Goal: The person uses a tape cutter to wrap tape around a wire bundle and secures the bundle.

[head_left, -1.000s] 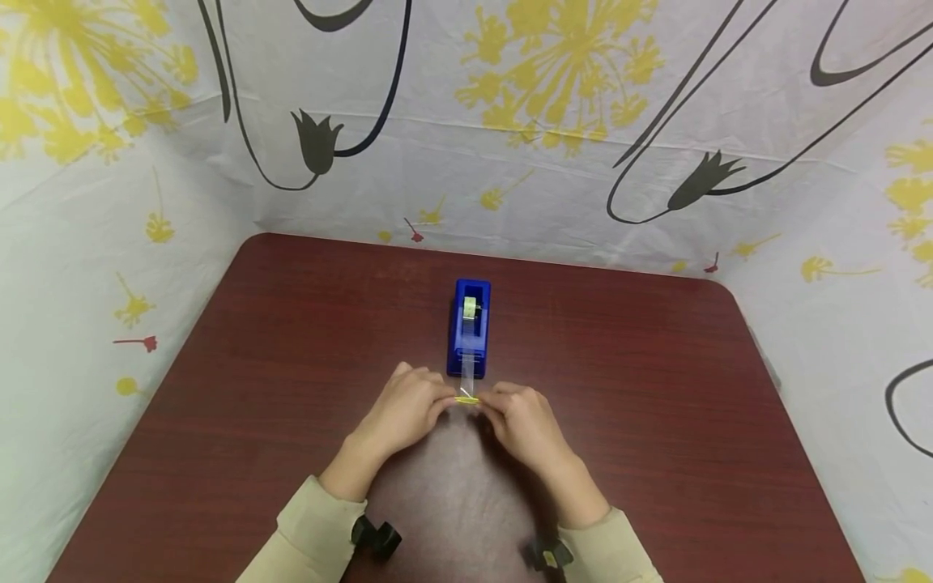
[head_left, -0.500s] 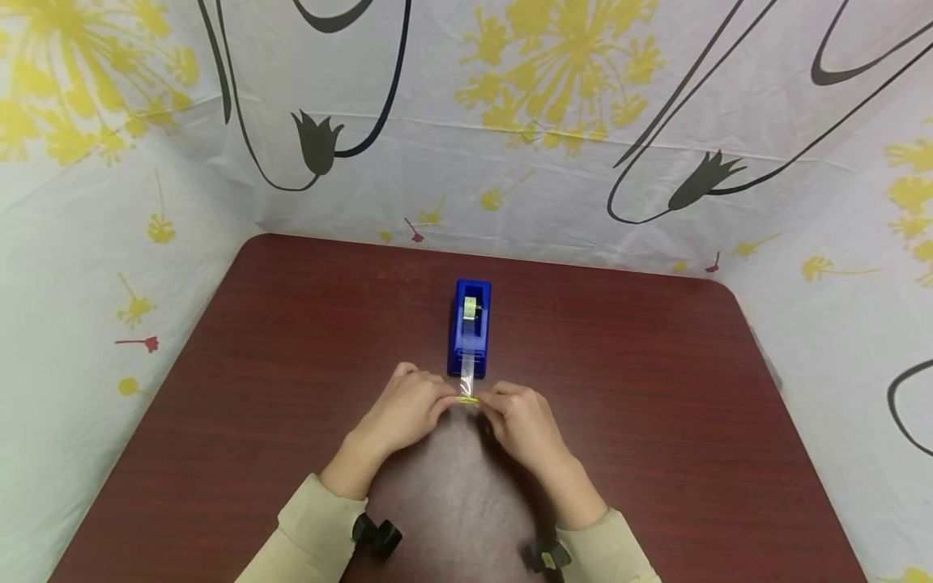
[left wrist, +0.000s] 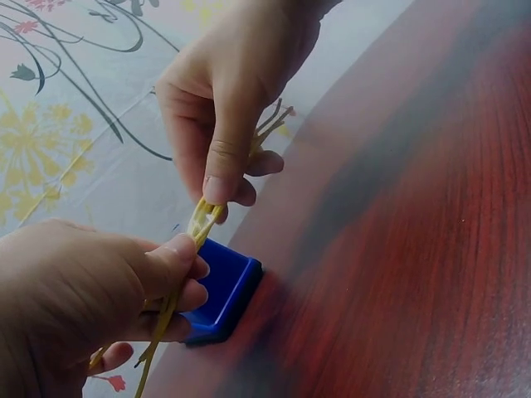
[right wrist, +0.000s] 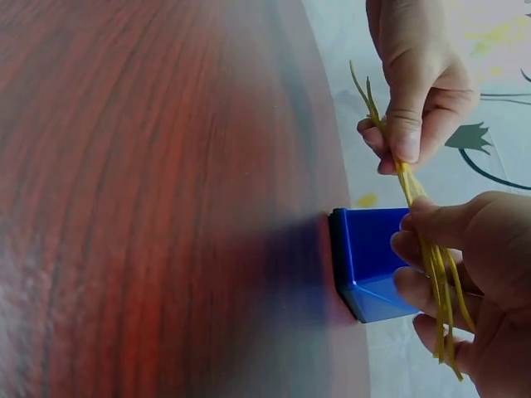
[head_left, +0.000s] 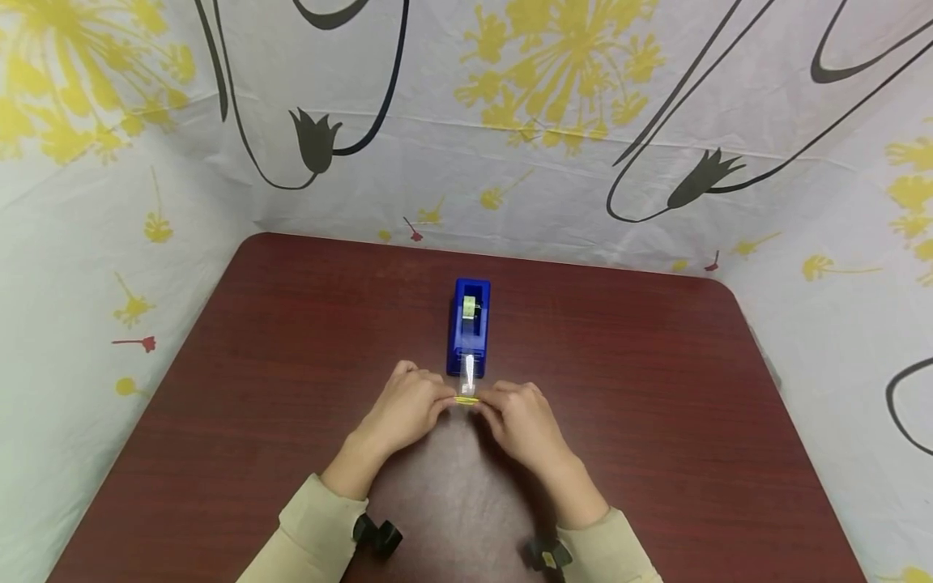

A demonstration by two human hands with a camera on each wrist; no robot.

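Note:
A bundle of thin yellow strands (head_left: pixel 466 400), like cords or wires, is stretched between the two hands in front of the tape dispenser. My left hand (head_left: pixel 408 409) pinches its left part between thumb and fingers. On the other side my right hand (head_left: pixel 526 423) pinches the right part; loose strand ends (right wrist: pixel 448 332) hang across its fingers. From the blue tape dispenser (head_left: pixel 456 336), a strip of clear tape (head_left: pixel 468 374) runs toward me and meets the bundle between the hands. The left wrist view shows the yellow strands (left wrist: pixel 202 222) in the short gap between both thumbs.
The dispenser, with its tape roll (head_left: pixel 470 307), stands on a dark red wooden table (head_left: pixel 619 364). A white patterned cloth (head_left: pixel 437 178) hangs behind and at both sides of the table. Black wrist devices (head_left: pixel 379 538) are on both sleeves.
Both hands keep their grip and place. The tape's end at the bundle has shifted slightly, and the strands have turned a little between the fingers.

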